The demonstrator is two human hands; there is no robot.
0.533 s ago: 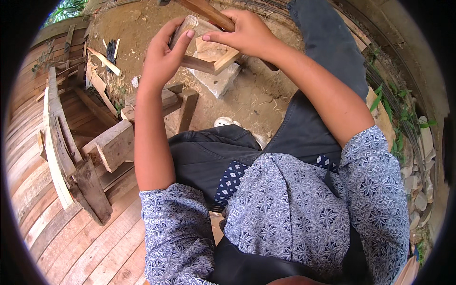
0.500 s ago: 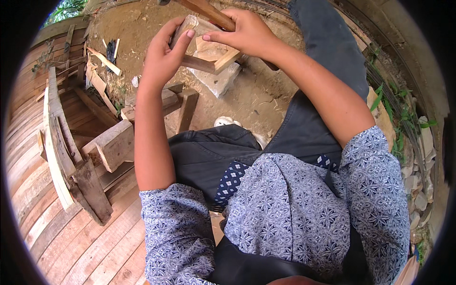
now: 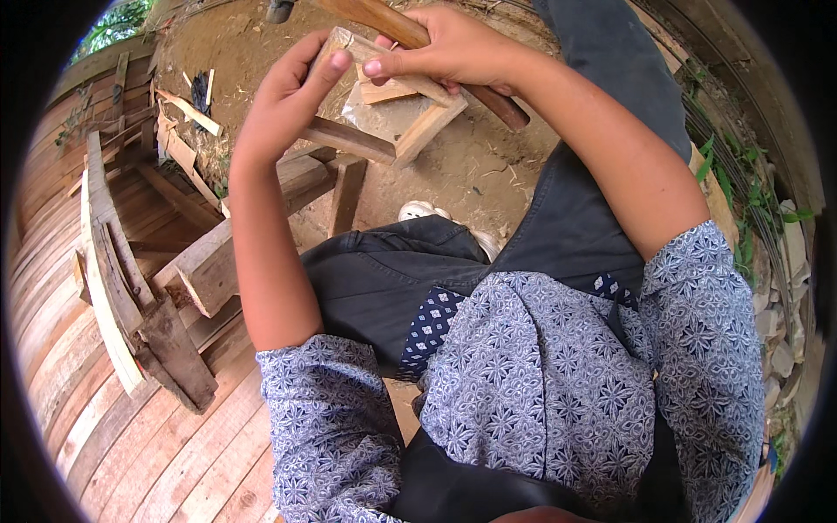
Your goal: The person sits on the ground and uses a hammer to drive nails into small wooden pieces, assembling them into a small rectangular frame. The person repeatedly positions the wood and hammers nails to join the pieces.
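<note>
A small rectangular wooden frame is tilted up in front of me at the top of the view. My left hand grips its left corner, with the thumb along the upper edge. In my right hand lies a hammer, its brown wooden handle running under the palm and out past the wrist. The dark hammer head shows only partly at the top edge. My right thumb and fingertips also touch the frame's upper bar; something thin and pale by the fingertips is too small to name.
A pale stone block and a wood piece are behind the frame on the dirt ground. To my left, rough timbers stand by a plank floor. Wood scraps lie farther off; stones line the right.
The frame has turned in my hands, so its right bar and corner show more fully. The hammer has shifted, bringing more of its head and handle end into sight.
</note>
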